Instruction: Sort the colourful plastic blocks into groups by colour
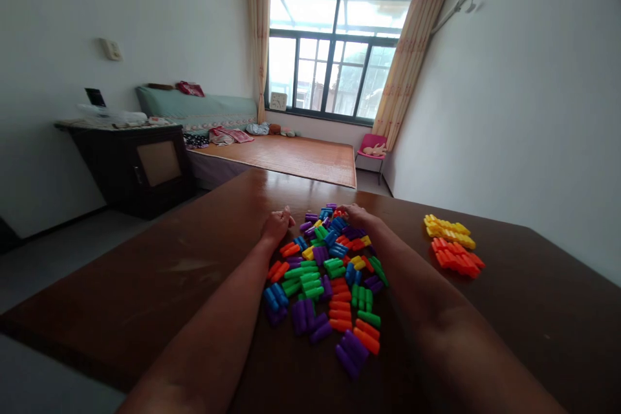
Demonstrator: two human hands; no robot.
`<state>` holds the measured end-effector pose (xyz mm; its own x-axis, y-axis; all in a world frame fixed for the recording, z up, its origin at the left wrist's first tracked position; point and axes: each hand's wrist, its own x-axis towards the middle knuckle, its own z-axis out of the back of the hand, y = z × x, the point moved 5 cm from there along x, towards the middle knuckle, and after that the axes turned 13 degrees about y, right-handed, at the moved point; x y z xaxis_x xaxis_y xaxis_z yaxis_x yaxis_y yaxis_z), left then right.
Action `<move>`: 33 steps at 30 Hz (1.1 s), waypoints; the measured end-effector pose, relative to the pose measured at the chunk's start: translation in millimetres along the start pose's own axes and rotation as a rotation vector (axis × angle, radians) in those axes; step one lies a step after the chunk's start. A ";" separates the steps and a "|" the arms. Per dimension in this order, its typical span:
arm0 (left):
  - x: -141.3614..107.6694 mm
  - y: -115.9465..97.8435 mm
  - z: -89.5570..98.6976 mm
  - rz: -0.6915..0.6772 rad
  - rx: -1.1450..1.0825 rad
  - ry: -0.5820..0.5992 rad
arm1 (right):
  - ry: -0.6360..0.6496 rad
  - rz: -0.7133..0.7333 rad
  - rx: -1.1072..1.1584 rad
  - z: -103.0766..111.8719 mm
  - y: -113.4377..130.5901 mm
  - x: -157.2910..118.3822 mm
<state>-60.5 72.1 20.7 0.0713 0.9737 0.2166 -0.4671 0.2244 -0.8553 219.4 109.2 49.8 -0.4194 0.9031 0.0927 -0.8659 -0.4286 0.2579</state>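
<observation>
A loose pile of plastic building blocks (310, 278) in green, purple, blue, orange and yellow lies on the brown table between my forearms. Each block looks like short tubes joined side by side. My left hand (277, 223) rests at the far left of the pile with its fingers curled in; whatever they may hold is hidden. At the pile's far end, my right hand (358, 214) has its fingers closed at an orange block (339, 213), partly covering it. To the right, apart from the pile, lie grouped yellow blocks (449, 231) and grouped orange blocks (456, 257).
The dark glossy table (184, 278) has its far edge just beyond my hands. Behind it stand a bed with a woven mat (291, 155), a dark cabinet (130, 162) at the left and a pink chair (372, 145) below the window.
</observation>
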 end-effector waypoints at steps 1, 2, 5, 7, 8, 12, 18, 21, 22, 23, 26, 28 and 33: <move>0.2 0.1 0.1 0.001 0.006 0.001 | 0.013 -0.031 -0.011 -0.3 -0.5 -0.1; 0.2 -0.4 0.4 -0.001 0.011 0.002 | 0.025 -0.067 -0.024 0.7 -0.6 -1.4; -1.0 -3.4 2.0 -0.019 0.010 0.001 | -0.026 -0.086 -0.012 15.5 1.7 -14.8; -1.7 -4.9 3.1 -0.030 0.001 0.001 | -0.137 -0.043 0.074 34.7 -2.3 -35.1; -1.8 -5.0 3.6 -0.031 -0.002 0.001 | -0.205 -0.025 0.131 46.0 -8.9 -50.0; 0.0 -3.6 4.5 -0.036 0.000 0.007 | -0.489 -0.161 0.330 85.6 -78.2 -142.6; 2.5 -4.3 7.3 -0.003 0.040 0.018 | -0.903 -0.707 0.432 85.2 -224.3 -307.5; 1.3 -7.1 9.2 0.005 0.050 0.034 | -0.908 -0.766 0.488 66.3 -259.3 -336.1; 0.7 -8.1 9.8 0.002 0.052 0.039 | -0.884 -0.753 0.496 61.6 -263.9 -336.8; 0.1 -8.9 10.3 -0.001 0.057 0.041 | -0.851 -0.730 0.490 58.4 -265.6 -334.4; -1.0 -9.1 10.8 0.010 0.063 0.046 | -0.704 -0.654 0.416 55.5 -258.8 -319.3; -1.0 -7.8 10.4 0.028 0.060 0.051 | -0.616 -0.626 0.360 56.5 -250.3 -310.6; -2.1 -9.9 10.3 0.024 0.056 0.045 | -0.506 -0.606 0.280 57.1 -237.0 -301.2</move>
<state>-65.1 67.3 33.6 0.0981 0.9799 0.1735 -0.5176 0.1991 -0.8321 566.4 -59.7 15.7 0.3276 0.9072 0.2639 -0.7741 0.0976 0.6255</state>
